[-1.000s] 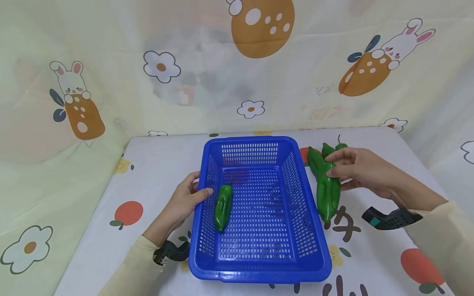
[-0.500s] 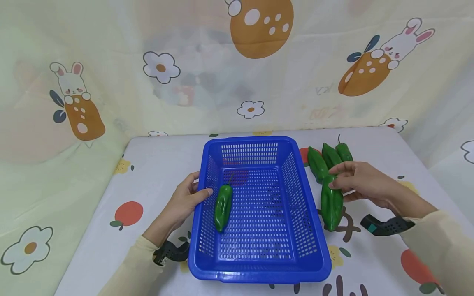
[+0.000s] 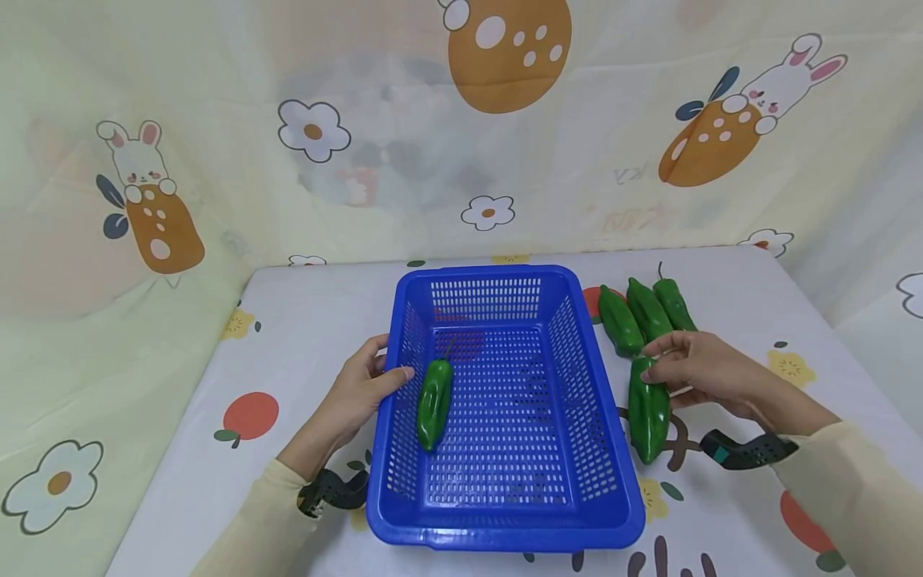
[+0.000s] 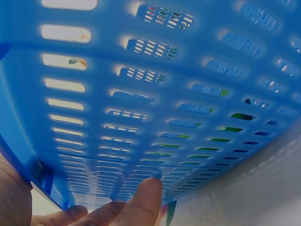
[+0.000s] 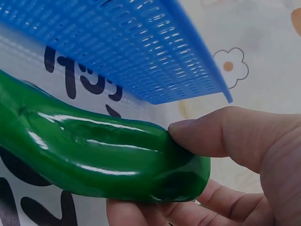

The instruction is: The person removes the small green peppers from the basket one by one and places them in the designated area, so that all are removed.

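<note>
My left hand grips the left rim of a blue plastic basket, thumb over the rim and fingers outside against the slotted wall, as the left wrist view shows. One green pepper lies inside along the basket's left side. To the right of the basket, my right hand pinches another green pepper near its upper end between thumb and fingers. That pepper points down toward the front, close beside the basket's right wall. Three more green peppers lie just beyond this hand.
A white printed cloth with fruit, flowers and dark lettering covers the table. Behind it hangs a patterned curtain with rabbits and flowers, which also closes off both sides. Each wrist wears a black strap.
My right hand has drawn its pepper toward the front and slightly right, away from the other peppers, uncovering them. The left hand and the basket have stayed still.
</note>
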Available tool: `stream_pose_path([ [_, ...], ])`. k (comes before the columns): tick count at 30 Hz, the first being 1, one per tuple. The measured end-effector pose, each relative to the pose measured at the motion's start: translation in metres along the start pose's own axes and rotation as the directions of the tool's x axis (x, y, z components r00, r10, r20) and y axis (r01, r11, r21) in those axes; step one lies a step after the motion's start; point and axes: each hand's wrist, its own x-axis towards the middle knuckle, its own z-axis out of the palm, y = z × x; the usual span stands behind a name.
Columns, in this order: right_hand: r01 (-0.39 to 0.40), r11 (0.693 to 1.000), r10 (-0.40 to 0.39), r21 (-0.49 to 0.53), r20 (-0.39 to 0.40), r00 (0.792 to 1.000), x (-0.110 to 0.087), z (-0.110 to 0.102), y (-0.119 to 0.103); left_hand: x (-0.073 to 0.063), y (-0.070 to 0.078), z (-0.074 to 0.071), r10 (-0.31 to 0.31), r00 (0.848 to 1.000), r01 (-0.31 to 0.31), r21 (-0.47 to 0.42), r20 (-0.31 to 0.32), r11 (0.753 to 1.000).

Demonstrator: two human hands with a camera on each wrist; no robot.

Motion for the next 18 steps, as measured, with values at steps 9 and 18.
stream_pose_path([
  [9,-0.042,0.999,0.042,-0.016,-0.005,0.999,0.004,0.002,0.010,0.001,0.001,0.000,-0.003,1.000,0.003,-0.008,0.006,1.000],
  [18,-0.056,0.998,0.056,-0.013,-0.009,0.998,0.005,0.004,0.015,0.000,0.001,0.000,-0.003,1.000,0.003,-0.003,0.000,1.000],
])
